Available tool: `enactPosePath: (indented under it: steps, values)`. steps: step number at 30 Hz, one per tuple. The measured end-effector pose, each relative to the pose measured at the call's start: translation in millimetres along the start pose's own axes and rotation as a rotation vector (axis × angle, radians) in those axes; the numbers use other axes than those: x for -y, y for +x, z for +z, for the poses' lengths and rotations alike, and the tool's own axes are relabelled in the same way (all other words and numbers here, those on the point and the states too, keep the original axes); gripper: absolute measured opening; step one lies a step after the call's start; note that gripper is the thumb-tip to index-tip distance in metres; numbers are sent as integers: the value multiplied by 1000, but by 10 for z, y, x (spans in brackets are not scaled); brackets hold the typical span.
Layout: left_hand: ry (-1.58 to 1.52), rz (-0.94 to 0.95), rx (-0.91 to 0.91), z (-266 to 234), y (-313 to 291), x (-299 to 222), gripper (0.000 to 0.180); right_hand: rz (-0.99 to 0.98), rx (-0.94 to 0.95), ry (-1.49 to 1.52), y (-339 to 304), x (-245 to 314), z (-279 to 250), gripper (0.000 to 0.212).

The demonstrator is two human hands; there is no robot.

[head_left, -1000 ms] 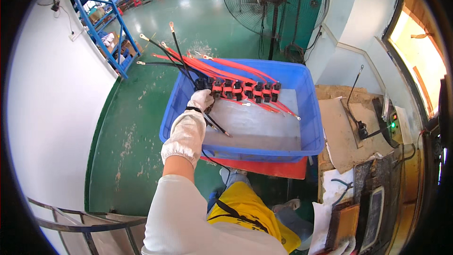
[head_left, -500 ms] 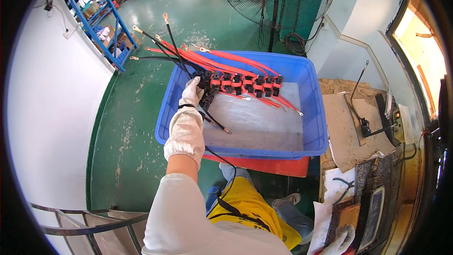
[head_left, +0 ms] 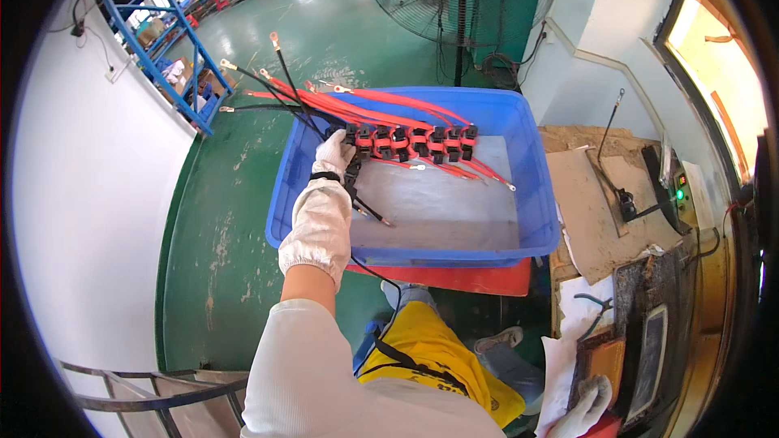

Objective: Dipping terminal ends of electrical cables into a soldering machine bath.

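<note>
My left hand (head_left: pixel 331 154), in a white glove, is closed on a black-cabled connector at the left end of a row. Its fingertips are partly hidden among the black parts. The row of red cables with black connectors (head_left: pixel 418 143) lies in a blue plastic bin (head_left: pixel 414 258); several bare lugs stick out past the bin's far left side. Black cable ends (head_left: pixel 375 212) lie below my left hand. At the lower right, my gloved right hand (head_left: pixel 591 405) rests by a brown block (head_left: pixel 604 361) on the bench, fingers loosely extended, nothing visible in them.
Under the bin is a red surface (head_left: pixel 471 279). The right-hand workbench (head_left: pixel 572 203) holds pliers (head_left: pixel 599 308), an upright black cable with a lug (head_left: pixel 625 199) and a control box (head_left: pixel 686 195). A large fan (head_left: pixel 461 0) stands beyond the bin, blue shelving (head_left: pixel 158 40) at the far left.
The view has shifted slightly. A green light now glows on the control box. My right hand shows more fully beside the brown block; my left hand stays at the connectors.
</note>
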State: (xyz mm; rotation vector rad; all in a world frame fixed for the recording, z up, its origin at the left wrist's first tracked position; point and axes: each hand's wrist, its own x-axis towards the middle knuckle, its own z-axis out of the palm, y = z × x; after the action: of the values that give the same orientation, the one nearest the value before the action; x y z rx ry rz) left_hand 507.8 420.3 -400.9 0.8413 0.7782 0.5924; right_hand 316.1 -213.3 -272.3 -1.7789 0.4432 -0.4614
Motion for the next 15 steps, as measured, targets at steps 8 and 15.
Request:
enactPosePath:
  steps: [8, 15]
  values:
    - [-176, -199, 40, -200, 136, 108, 23, 25, -26, 37, -34, -137, -169, 29]
    - [-42, -129, -158, -96, -178, -36, 40, 19, -17, 10, -11, -56, 1, 28]
